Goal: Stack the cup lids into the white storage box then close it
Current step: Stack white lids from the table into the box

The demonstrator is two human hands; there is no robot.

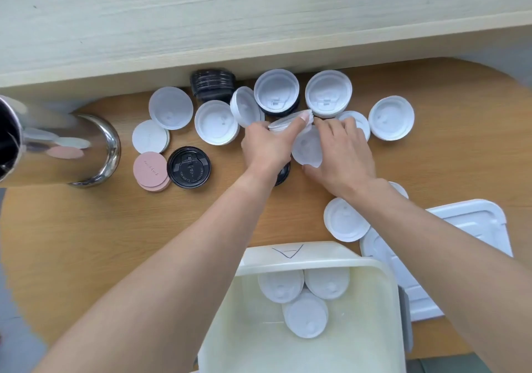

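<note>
1. The left hand (266,149) is clamped on a small stack of white lids (289,122), and the right hand (342,156) pinches a tilted white lid (306,149) against it, likely to nest them so that several go in at once.
2. The white storage box (305,260) stands open below both wrists with three lids in it, near for a short carry; the box cover (475,217) lies under the right forearm.
3. Loose lids ring the hands on the wooden table (86,243); a steel canister (57,145) lies far left.

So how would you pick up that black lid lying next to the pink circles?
The black lid lies flat on the table by itself, so come straight down from above and pinch its raised outer rim at opposite edges. The side towards the pink discs is crowded; use the near and far edges.
</note>
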